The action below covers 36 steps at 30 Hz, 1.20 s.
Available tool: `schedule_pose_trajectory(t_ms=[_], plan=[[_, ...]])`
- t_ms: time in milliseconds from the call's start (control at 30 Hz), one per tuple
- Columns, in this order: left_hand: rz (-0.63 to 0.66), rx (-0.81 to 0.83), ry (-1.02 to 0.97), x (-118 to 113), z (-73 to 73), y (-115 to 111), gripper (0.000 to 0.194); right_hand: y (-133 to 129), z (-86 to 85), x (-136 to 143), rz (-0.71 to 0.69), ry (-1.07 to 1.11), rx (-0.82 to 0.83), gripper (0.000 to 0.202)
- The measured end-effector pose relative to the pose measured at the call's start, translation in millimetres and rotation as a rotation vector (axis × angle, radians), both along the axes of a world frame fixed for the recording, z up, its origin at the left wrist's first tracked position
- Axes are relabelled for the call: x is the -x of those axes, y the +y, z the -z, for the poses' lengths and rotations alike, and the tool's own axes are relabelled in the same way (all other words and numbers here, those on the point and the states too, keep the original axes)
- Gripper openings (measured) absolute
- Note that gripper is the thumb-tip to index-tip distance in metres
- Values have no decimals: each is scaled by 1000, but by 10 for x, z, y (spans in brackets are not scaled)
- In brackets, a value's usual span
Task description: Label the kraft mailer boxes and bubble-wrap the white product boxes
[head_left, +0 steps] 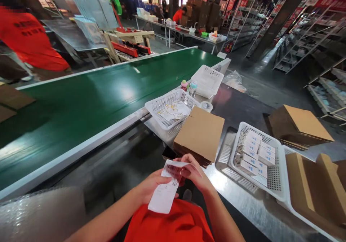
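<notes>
A white printed label sheet (pixel 163 196) with a barcode and a square code is between my hands, low in the middle of the head view. My left hand (pixel 151 185) is closed on its left edge, with the thumb lying across the print. At the sheet's upper right end, my right hand (pixel 193 171) pinches it, and the paper curls over there. Just beyond my hands lies a stack of flat brown cardboard (pixel 201 130). The fingers behind the paper are partly hidden.
A green conveyor belt (pixel 108 87) runs along the left. White baskets hold papers with rubber bands (pixel 173 110) and small white boxes (pixel 254 152). More cardboard (pixel 308 124) lies at right. A person in red (pixel 29 36) stands across the belt; another (pixel 178 15) is farther back.
</notes>
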<state>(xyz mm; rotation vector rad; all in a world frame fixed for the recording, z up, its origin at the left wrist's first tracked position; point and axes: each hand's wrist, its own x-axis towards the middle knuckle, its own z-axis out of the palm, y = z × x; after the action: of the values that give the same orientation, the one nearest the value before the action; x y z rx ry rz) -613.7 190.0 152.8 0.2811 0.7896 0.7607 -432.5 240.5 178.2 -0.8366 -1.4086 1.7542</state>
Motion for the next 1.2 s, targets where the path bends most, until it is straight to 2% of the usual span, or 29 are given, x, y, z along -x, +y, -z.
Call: schedule_pose_trajectory(t_ms=[67, 133, 300, 367, 433, 533, 633, 700, 800, 933, 1067, 1133, 1200], plan=[[47, -33, 15, 2, -44, -5, 43, -18, -57, -95, -70, -9, 11, 41], [84, -56, 52, 12, -70, -11, 46, -36, -85, -171, -79, 19, 24, 50], [90, -31, 80, 61, -57, -43, 50, -64, -32, -258, 107, 219, 153, 86], [100, -17, 105, 75, -68, -56, 47, -64, -8, -276, 189, 236, 203, 91], [108, -13, 149, 85, -91, -65, 44, -43, -6, -304, 269, 240, 239, 85], [148, -34, 188, 113, -104, -69, 41, 30, -30, -374, 433, 271, 227, 61], [226, -62, 132, 159, -81, -63, 43, 116, -39, -442, 588, 272, 199, 50], [244, -69, 71, 191, -64, -54, 51, 145, -22, -451, 638, 247, 192, 46], [250, -74, 53, 233, -57, -28, 59, 121, 18, -389, 629, 246, 264, 47], [267, -36, 137, 286, -62, 22, 56, 6, 22, -287, 530, 340, 412, 59], [277, -49, 233, 366, -56, 65, 50, -66, -61, -321, 537, 328, 302, 75], [306, -72, 288, 423, -37, 80, 45, -54, -113, -369, 649, 330, 210, 71], [338, -93, 302, 489, 4, 92, 45, -20, -156, -413, 802, 323, 108, 58]])
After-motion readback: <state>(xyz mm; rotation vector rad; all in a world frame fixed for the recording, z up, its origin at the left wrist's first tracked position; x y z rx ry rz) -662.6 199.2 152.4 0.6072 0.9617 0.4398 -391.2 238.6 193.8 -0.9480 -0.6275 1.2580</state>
